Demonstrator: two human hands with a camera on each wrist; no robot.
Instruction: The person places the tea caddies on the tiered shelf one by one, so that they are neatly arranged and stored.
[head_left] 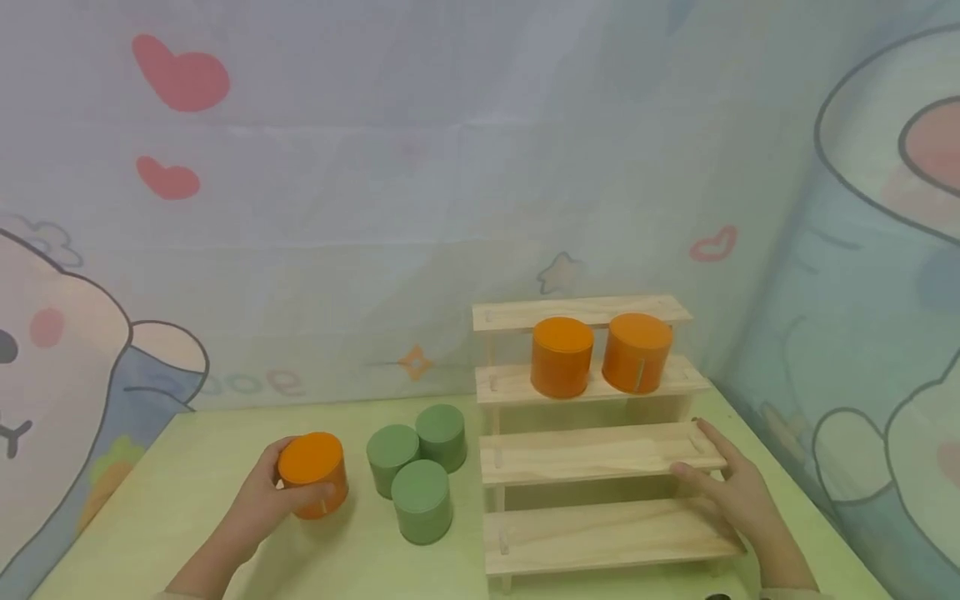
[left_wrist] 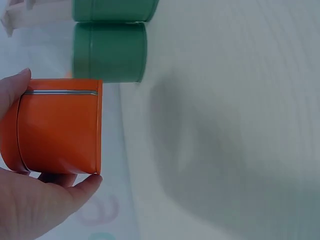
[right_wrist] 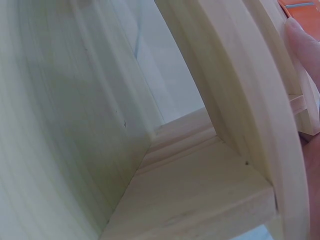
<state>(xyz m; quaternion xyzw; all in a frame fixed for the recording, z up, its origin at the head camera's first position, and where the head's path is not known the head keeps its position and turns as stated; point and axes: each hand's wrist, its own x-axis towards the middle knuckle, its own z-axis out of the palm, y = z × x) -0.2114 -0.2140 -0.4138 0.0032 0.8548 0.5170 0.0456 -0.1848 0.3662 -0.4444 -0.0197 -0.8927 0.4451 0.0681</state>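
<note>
Head view: your left grip (head_left: 264,504) is clasped around an orange canister (head_left: 311,471), with the thumb across its near side and the fingers around its far left side. The left wrist view shows that canister upright and raised off the pale green surface (head_left: 202,467), with a silvery strip running down its side.

Just right of your left grip, three green canisters stand upright on the surface in a close cluster. The left green canister (head_left: 392,467) is nearest the canister you hold, the back green canister (head_left: 442,442) is beyond it to the right, and the front green canister (head_left: 422,508) sits closest to you.

Well to the right of your left grip is a four-tier wooden rack (head_left: 585,457), stepped upward away from you. Your right grip (head_left: 738,492) grasps the right end of its second tier from the bottom, thumb at the front edge and forefinger at the back corner. Farther from you and to the left of that grip, on the next tier up, a left shelved canister (head_left: 561,362) and a right shelved canister (head_left: 636,358), both orange, stand upright side by side. Beyond both grips hangs a pale printed backdrop (head_left: 360,192).
</note>
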